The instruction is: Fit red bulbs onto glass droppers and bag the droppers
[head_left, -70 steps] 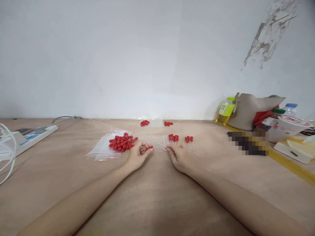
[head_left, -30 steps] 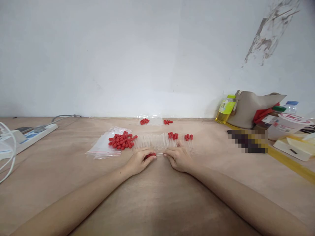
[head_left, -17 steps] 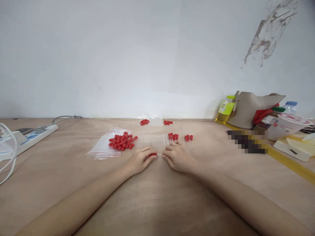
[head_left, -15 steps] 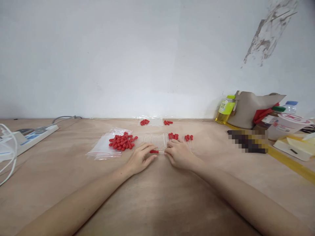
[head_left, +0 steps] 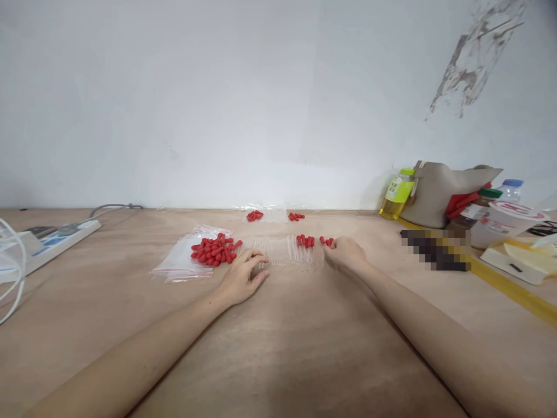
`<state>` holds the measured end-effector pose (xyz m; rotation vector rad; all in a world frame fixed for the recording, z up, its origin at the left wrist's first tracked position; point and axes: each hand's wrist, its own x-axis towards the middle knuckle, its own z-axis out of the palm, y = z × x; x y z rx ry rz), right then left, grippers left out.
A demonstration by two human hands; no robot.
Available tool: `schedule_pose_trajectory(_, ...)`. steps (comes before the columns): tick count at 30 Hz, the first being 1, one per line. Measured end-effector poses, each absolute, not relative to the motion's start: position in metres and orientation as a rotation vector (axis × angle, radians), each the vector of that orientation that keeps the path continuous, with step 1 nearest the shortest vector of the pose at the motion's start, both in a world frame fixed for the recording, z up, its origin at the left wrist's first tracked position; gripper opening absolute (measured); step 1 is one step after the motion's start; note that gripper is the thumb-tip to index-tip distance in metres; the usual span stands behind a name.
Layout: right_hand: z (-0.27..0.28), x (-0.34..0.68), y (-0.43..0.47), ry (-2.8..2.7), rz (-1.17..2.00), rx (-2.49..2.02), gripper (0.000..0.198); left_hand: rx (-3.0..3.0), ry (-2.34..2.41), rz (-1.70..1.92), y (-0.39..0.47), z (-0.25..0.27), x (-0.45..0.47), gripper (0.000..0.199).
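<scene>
My right hand point(head_left: 346, 253) is closed in a pinch at the small right-hand row of droppers, its fingertips at a red rubber bulb point(head_left: 329, 241); the dropper's glass is mostly hidden. My left hand point(head_left: 243, 276) rests on the table with thumb and fingers apart, holding nothing. Its fingertips lie near the front ends of a row of clear glass tubes point(head_left: 276, 252). Several droppers with red bulbs point(head_left: 306, 241) lie at that row's right end. Left of the tubes, a heap of loose red bulbs point(head_left: 213, 251) sits on clear zip bags point(head_left: 176, 258).
Against the wall are two small groups of red bulbs point(head_left: 255, 216) on clear plastic. At right stand a yellow drink bottle point(head_left: 397, 194), a grey bag point(head_left: 430, 194) and a white tub point(head_left: 507, 223), with yellow tape point(head_left: 505, 281) along the table. A power strip point(head_left: 65, 244) with cables lies left.
My right hand has moved right, from the middle to the right-hand dropper row. The dropper that lay between my hands is gone from there. My left hand has barely shifted and is now empty.
</scene>
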<state>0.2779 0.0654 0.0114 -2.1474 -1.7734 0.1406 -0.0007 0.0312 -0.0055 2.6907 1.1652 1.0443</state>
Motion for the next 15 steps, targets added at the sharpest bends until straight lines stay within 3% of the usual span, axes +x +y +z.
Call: schedule_pose_trajectory(15,0.0032,0.2743,0.0679,-1.788,0.113,-2.094,0.041,2.701,1.155,1.037,0.0322,-0.0072,-0.0011,0.015)
